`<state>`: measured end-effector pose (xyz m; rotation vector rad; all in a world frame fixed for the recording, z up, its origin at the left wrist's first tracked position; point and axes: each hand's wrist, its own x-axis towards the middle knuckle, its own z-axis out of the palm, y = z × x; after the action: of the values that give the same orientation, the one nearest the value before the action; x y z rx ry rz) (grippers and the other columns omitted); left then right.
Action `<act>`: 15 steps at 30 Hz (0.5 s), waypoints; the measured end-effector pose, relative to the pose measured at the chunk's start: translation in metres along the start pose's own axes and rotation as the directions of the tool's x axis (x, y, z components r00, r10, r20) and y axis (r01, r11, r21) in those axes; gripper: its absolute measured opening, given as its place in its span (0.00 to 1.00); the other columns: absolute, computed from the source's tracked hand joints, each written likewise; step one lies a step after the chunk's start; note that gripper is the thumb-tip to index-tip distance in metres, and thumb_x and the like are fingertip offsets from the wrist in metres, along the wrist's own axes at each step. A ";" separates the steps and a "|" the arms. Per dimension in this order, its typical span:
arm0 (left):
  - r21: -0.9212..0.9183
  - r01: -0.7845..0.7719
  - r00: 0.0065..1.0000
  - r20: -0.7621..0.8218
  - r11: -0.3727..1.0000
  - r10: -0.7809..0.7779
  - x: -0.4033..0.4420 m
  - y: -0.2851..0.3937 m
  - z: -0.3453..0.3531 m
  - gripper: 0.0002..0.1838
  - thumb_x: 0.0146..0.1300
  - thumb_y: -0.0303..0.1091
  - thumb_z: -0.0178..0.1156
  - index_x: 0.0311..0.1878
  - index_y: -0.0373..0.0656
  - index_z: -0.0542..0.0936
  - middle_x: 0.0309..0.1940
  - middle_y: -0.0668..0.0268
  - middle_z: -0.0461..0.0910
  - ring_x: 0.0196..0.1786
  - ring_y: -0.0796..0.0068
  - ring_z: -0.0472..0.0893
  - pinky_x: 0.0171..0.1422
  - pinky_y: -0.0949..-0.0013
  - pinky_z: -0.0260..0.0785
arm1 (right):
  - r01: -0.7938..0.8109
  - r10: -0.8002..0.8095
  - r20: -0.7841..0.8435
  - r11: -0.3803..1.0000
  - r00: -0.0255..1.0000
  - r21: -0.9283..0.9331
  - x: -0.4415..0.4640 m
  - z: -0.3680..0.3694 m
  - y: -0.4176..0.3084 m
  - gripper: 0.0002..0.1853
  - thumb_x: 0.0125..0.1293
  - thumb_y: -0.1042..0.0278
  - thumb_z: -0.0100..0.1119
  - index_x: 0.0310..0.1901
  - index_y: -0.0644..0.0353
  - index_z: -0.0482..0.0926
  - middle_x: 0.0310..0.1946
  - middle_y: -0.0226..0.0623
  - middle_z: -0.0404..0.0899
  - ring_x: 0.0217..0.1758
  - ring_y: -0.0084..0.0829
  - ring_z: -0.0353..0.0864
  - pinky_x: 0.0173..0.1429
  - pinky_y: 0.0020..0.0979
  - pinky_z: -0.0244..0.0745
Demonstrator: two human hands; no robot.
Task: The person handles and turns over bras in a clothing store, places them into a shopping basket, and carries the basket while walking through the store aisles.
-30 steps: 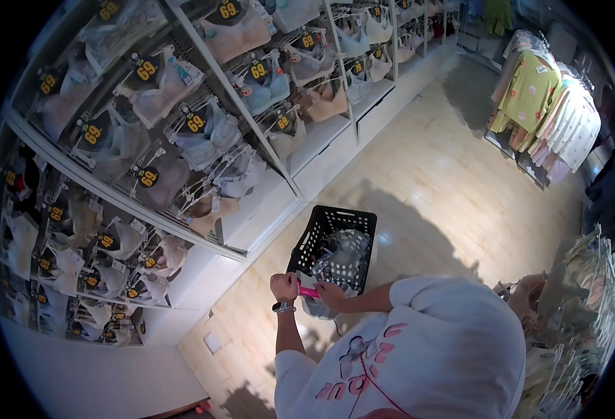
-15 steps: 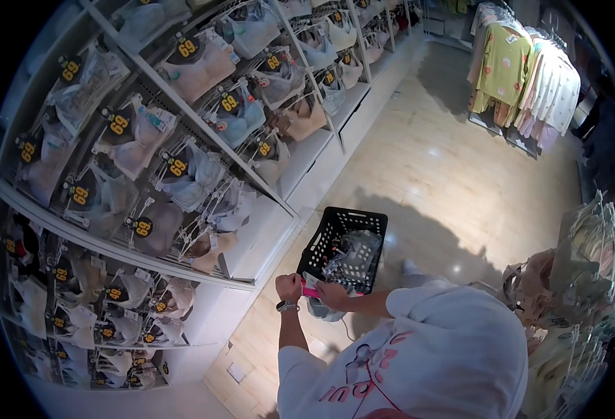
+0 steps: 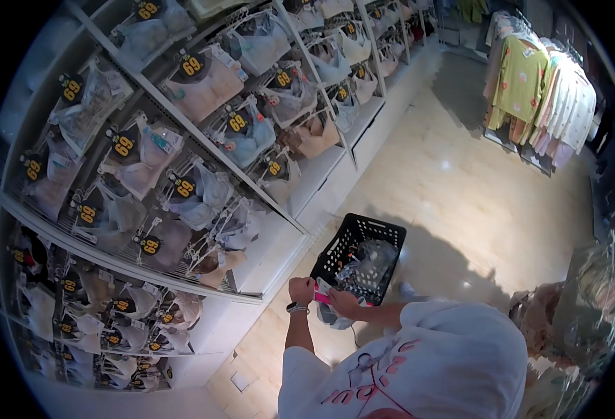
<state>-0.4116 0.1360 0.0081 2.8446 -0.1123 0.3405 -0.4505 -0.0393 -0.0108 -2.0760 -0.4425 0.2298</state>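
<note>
Shelving (image 3: 269,241), 10 o'clock of view, hung with bras (image 3: 213,91). Black basket (image 3: 375,223), 1 o'clock from hands; greyish bundle (image 3: 376,258) inside. Grey item (image 3: 335,320), 5 o'clock from hands; whether touching basket, cannot tell. Right hand (image 3: 345,304) gripping pink item (image 3: 322,298); left hand (image 3: 302,289) curled closed, contents hidden. Pink item sits between hands. Judgement: brace both wrists, keep left fingers off pink item's 10 o'clock end, work in clear sight.
</note>
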 end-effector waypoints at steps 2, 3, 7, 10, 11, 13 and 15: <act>-0.015 -0.013 1.000 -0.003 1.000 0.013 0.014 0.005 0.007 0.15 0.54 0.40 0.54 0.18 0.43 0.80 0.14 0.55 0.75 0.22 0.54 0.75 0.37 0.54 0.67 | -0.006 0.006 0.019 1.000 1.000 0.003 0.008 -0.010 0.013 0.14 0.70 0.57 0.40 0.38 0.58 0.71 0.22 0.52 0.77 0.27 0.54 0.78 0.34 0.52 0.72; -0.013 -0.030 0.999 -0.019 0.999 0.030 0.021 0.006 0.012 0.15 0.54 0.40 0.54 0.17 0.43 0.80 0.14 0.55 0.75 0.22 0.54 0.76 0.37 0.54 0.67 | -0.003 0.003 0.020 1.000 1.000 -0.001 0.013 -0.016 0.017 0.14 0.70 0.57 0.40 0.38 0.58 0.71 0.22 0.52 0.77 0.26 0.54 0.78 0.33 0.52 0.72; -0.042 -0.018 0.999 0.035 0.999 0.020 0.059 0.012 0.031 0.14 0.54 0.40 0.54 0.18 0.46 0.81 0.14 0.56 0.75 0.21 0.55 0.76 0.36 0.55 0.68 | 0.015 -0.015 0.002 1.000 1.000 0.013 0.039 -0.039 0.031 0.14 0.70 0.57 0.39 0.39 0.58 0.71 0.22 0.53 0.77 0.26 0.55 0.78 0.33 0.52 0.72; -0.033 -0.026 0.997 0.067 0.999 0.029 0.091 0.026 0.041 0.15 0.55 0.41 0.53 0.18 0.46 0.81 0.14 0.56 0.75 0.21 0.54 0.76 0.36 0.55 0.67 | 0.026 -0.026 -0.008 0.999 1.000 0.025 0.061 -0.061 0.047 0.15 0.70 0.56 0.39 0.39 0.58 0.71 0.22 0.53 0.77 0.26 0.55 0.78 0.34 0.53 0.71; -0.029 -0.047 0.996 0.069 0.998 0.048 0.104 0.030 0.044 0.16 0.55 0.42 0.53 0.18 0.46 0.81 0.14 0.56 0.75 0.21 0.54 0.76 0.36 0.55 0.67 | 0.027 -0.026 -0.012 0.999 1.000 0.020 0.069 -0.069 0.052 0.14 0.70 0.56 0.39 0.39 0.58 0.71 0.22 0.53 0.77 0.26 0.55 0.78 0.34 0.54 0.71; -0.026 -0.087 0.993 0.075 0.996 0.089 0.126 0.039 0.052 0.16 0.55 0.42 0.52 0.18 0.46 0.81 0.14 0.56 0.75 0.21 0.55 0.76 0.36 0.55 0.67 | 0.022 -0.022 -0.021 1.000 1.000 0.008 0.083 -0.085 0.062 0.14 0.70 0.56 0.39 0.39 0.57 0.71 0.22 0.52 0.77 0.27 0.54 0.78 0.34 0.54 0.71; -0.003 -0.093 0.991 0.094 0.996 0.093 0.149 0.049 0.059 0.17 0.56 0.42 0.51 0.19 0.46 0.81 0.15 0.56 0.76 0.22 0.54 0.77 0.37 0.55 0.67 | -0.019 0.018 -0.023 1.000 1.000 -0.013 0.097 -0.101 0.071 0.14 0.70 0.57 0.39 0.39 0.57 0.71 0.22 0.51 0.77 0.27 0.53 0.78 0.33 0.53 0.71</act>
<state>-0.2595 0.0659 0.0016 2.8630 -0.2643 0.2254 -0.3119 -0.1130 -0.0180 -2.0946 -0.4124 0.2148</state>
